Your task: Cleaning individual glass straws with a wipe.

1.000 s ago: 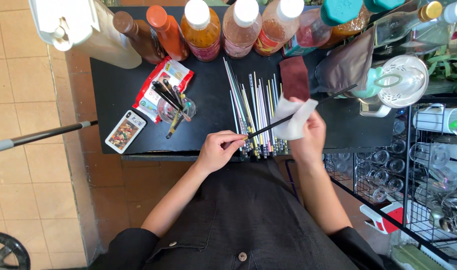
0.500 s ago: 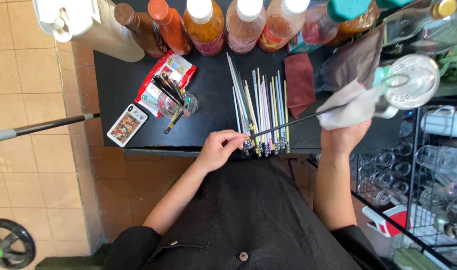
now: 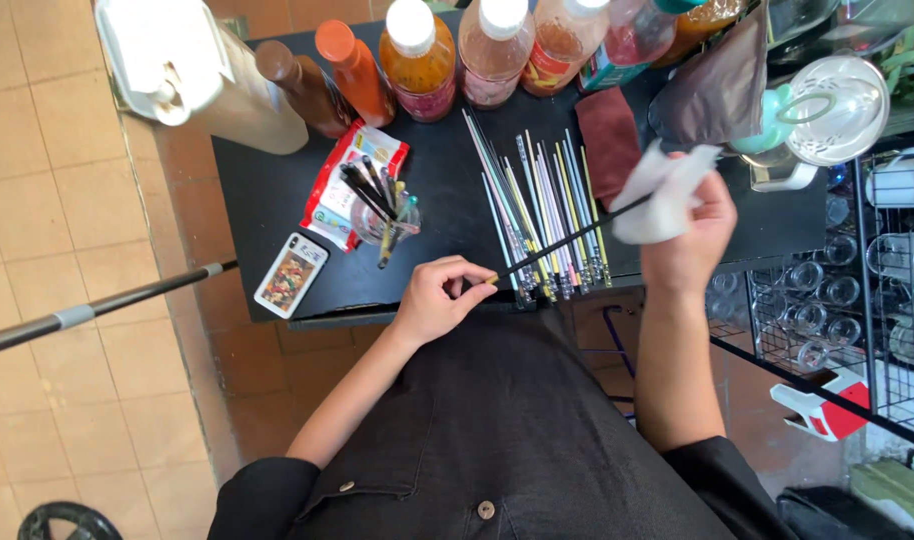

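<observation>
My left hand [image 3: 439, 298] pinches the near end of a thin dark straw [image 3: 567, 240] at the table's front edge. My right hand [image 3: 689, 238] grips a crumpled white tissue [image 3: 661, 190] wrapped around the straw's far end. The straw slants up to the right over a row of several pale, coloured straws [image 3: 542, 208] lying side by side on the black table [image 3: 277, 190].
A glass cup of dark straws [image 3: 382, 215] stands on a red-and-white packet [image 3: 349, 182]. A phone [image 3: 291, 274] lies near the front left corner. Sauce bottles [image 3: 417, 55] line the back edge. A maroon cloth [image 3: 609, 135], a wire rack of glasses [image 3: 837, 300] and a pole [image 3: 97, 310] are nearby.
My right hand slid the tissue along the straw away from my left hand, out to the right, then came back slightly. The left hand stayed on the straw's near end.
</observation>
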